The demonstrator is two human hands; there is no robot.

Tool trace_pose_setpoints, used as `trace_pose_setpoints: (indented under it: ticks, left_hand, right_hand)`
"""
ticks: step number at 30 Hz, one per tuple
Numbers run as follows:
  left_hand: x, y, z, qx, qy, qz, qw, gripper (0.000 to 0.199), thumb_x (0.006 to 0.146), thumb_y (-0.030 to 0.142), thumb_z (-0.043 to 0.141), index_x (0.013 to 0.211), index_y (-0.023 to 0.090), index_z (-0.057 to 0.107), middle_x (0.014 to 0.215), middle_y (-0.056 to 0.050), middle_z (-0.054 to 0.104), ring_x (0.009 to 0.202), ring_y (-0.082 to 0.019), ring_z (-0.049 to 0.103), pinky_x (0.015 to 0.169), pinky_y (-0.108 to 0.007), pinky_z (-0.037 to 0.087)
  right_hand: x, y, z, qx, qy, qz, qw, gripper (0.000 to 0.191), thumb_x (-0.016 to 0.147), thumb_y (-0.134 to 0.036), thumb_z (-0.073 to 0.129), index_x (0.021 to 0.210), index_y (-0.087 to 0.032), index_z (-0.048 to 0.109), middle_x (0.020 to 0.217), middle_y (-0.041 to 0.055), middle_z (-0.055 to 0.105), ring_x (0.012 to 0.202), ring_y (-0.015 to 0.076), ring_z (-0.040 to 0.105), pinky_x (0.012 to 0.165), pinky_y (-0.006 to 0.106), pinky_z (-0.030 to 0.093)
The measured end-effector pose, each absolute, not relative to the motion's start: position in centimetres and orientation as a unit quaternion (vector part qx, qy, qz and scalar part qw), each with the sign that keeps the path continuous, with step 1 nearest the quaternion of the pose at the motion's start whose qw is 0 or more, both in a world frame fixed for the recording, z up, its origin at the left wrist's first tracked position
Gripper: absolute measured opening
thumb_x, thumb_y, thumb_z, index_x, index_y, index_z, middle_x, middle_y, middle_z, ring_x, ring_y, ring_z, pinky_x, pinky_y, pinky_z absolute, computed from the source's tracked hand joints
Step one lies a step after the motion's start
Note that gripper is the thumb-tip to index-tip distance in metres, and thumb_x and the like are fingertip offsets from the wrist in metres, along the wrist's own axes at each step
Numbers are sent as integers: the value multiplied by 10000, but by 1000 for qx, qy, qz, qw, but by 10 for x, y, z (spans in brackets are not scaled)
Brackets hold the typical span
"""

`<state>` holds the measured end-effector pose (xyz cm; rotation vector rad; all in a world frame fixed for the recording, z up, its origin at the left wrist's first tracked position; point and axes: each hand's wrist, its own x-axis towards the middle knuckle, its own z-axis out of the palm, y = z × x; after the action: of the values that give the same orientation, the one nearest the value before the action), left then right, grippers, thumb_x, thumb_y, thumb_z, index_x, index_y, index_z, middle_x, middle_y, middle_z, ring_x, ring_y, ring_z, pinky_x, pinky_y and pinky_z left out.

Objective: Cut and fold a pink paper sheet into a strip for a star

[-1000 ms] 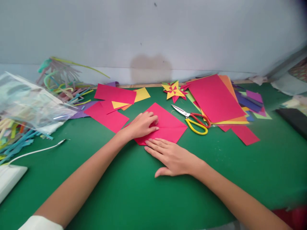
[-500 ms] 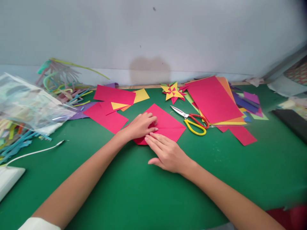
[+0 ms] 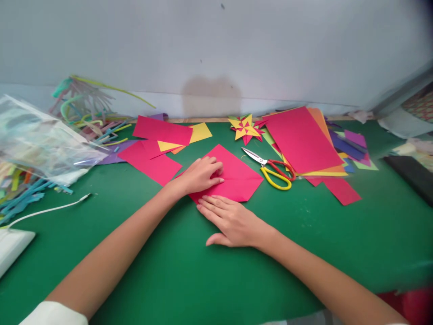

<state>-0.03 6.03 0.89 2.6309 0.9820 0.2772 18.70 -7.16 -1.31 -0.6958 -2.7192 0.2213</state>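
A red sheet of paper point(image 3: 233, 169) lies turned like a diamond on the table, with a crease across its middle and a folded lower edge. My left hand point(image 3: 202, 175) rests on its left part, fingers bent, thumb apart from the forefinger, pressing it down. Stretched out flat, my right hand point(image 3: 233, 221) lies along the lower folded edge, fingertips at its lower left and thumb spread on the table. What lies under both palms is hidden. Scissors point(image 3: 267, 167) with one red and one yellow handle lie just right of the sheet, blades partly apart.
Behind stands a yellow and red paper star point(image 3: 246, 128). Red cut papers point(image 3: 162, 131) lie at back left, a stack of coloured sheets point(image 3: 304, 140) at back right. Far left are a clear plastic bag point(image 3: 43, 140), colourful strips point(image 3: 98, 124) and a white cable point(image 3: 50, 213).
My right hand has slid slightly left and toward me along the folded edge, uncovering more of it. My left hand stays on the paper. The view has shifted slightly.
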Motion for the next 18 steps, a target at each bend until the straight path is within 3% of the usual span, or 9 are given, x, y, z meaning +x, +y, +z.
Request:
trace_pose_setpoints:
  ticks: [7, 11, 14, 18]
  left_hand:
    - [-2, 61, 6, 920, 339, 108, 163, 196, 1013, 417, 637, 995, 224, 608, 1058, -38, 666, 946, -226, 607, 794, -350, 378]
    - [-3, 62, 5, 920, 338, 110, 165, 202, 1016, 427, 633, 1006, 226, 616, 1061, -39, 662, 971, -229, 608, 802, -353, 380]
    - [-3, 63, 3, 922, 334, 108, 164, 196, 1014, 418, 635, 1000, 224, 617, 1060, -43, 664, 970, -227, 611, 794, -347, 380]
    - [-3, 63, 4, 922, 333, 104, 166, 177, 1008, 399, 637, 991, 224, 616, 1066, -48, 667, 956, -222, 614, 781, -339, 379]
  right_hand:
    - [184, -73, -9, -187, -968, 111, 125, 792, 1081, -630, 428, 1613, -43, 411, 1654, 189, 466, 1565, 310, 403, 1294, 470, 338]
    - [186, -74, -11, -168, -966, 78, 181, 728, 1095, -591, 429, 1555, -31, 494, 1605, 185, 535, 1553, 298, 427, 1288, 457, 359]
    - [189, -73, -11, -252, -938, 52, 234, 742, 1091, -609, 408, 1517, -17, 540, 1553, 196, 589, 1530, 329, 459, 1283, 490, 370]
    - [187, -71, -10, -333, -922, 58, 190, 807, 1064, -644, 444, 1565, -13, 483, 1591, 215, 542, 1544, 355, 430, 1292, 524, 349]
